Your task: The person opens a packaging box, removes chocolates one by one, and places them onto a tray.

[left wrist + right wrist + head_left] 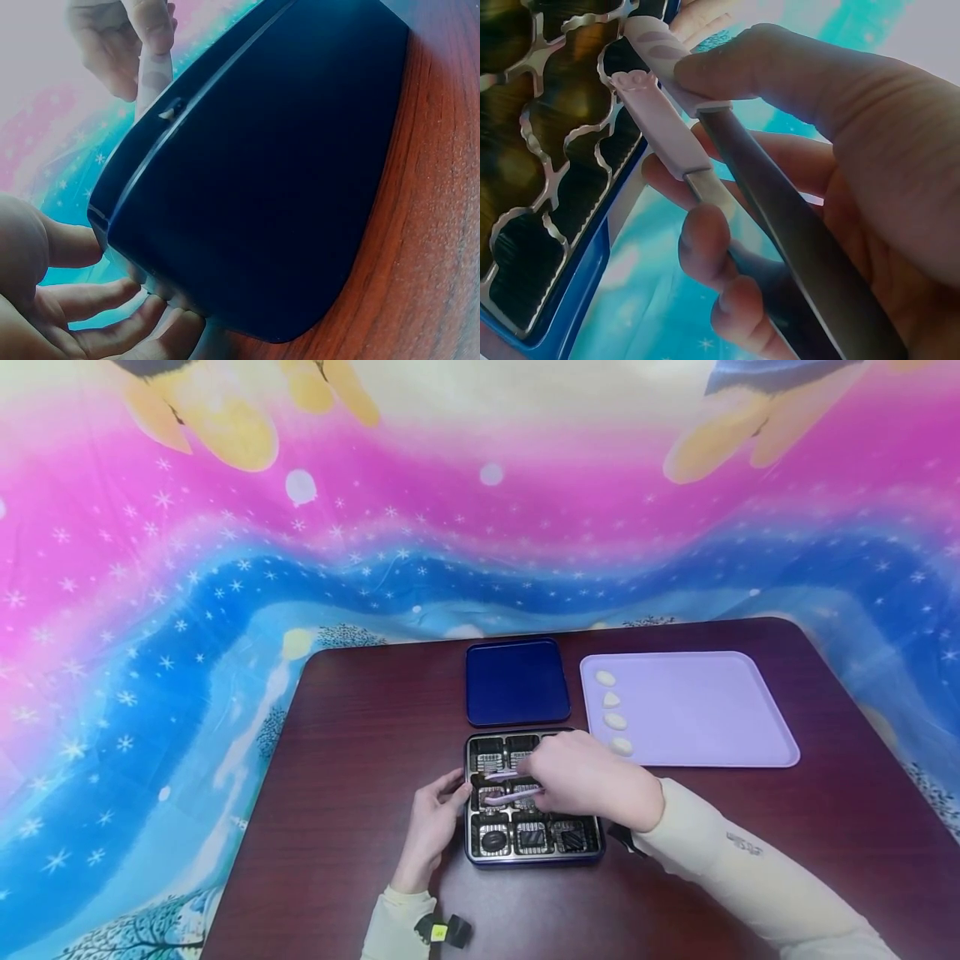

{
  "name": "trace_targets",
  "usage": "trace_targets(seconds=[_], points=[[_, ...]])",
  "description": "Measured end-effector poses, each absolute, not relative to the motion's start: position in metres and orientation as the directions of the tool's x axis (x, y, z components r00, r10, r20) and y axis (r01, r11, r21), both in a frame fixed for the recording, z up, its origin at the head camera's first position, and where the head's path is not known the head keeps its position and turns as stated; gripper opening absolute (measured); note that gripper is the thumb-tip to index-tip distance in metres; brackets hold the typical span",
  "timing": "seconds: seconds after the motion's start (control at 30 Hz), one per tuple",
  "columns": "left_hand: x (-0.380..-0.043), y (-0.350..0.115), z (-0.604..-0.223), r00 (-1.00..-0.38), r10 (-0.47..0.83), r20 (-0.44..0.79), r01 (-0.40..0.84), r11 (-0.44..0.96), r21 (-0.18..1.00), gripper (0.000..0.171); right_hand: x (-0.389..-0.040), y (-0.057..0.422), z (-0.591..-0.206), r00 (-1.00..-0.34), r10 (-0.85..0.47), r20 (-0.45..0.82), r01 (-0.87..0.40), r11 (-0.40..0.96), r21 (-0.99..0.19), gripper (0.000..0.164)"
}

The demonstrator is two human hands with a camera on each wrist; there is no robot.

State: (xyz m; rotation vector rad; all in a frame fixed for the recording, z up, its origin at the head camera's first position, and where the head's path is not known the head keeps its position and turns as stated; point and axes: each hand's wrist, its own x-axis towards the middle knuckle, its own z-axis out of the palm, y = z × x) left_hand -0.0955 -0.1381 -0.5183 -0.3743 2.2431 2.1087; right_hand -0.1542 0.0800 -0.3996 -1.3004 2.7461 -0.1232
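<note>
A dark blue tin [536, 862] with a silvery compartment insert stands on the table. Dark chocolates, one of them round [494, 839], lie in its near row. My left hand [432, 822] holds the tin at its left side, the thumb by the rim and the fingers against the wall in the left wrist view. With my right hand [588, 777] I grip metal tongs [780, 217] that have pale pink paw-shaped tips. The tips are spread apart over the left compartment of the middle row, with nothing showing between them. My right hand hides the tin's far right compartments.
Behind the tin lies a square blue lid [517, 681]. To the right is a lilac tray [690, 710] with several white pieces [615, 721] lined up along its left edge. A printed cloth [450, 527] hangs behind the brown table [360, 727].
</note>
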Motion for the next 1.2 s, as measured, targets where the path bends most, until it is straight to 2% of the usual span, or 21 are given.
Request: trace_targets(seconds=[0.33, 0.77, 1.2], points=[[-0.095, -0.139, -0.52, -0.97, -0.146, -0.194, -0.202, 0.043, 0.979, 0.043, -0.152, 0.069, -0.401, -0.611, -0.792, -0.006, -0.791, 0.61, -0.053, 0.022], [-0.094, -0.139, -0.52, -0.968, -0.142, -0.206, -0.214, 0.043, 0.976, 0.044, -0.15, 0.051, -0.405, -0.62, -0.779, -0.094, -0.782, 0.623, 0.003, 0.025], [-0.094, -0.138, -0.516, -0.975, -0.129, -0.18, -0.188, 0.054, 0.981, 0.045, -0.149, 0.035, -0.412, -0.624, -0.771, -0.125, -0.78, 0.623, 0.054, 0.017]])
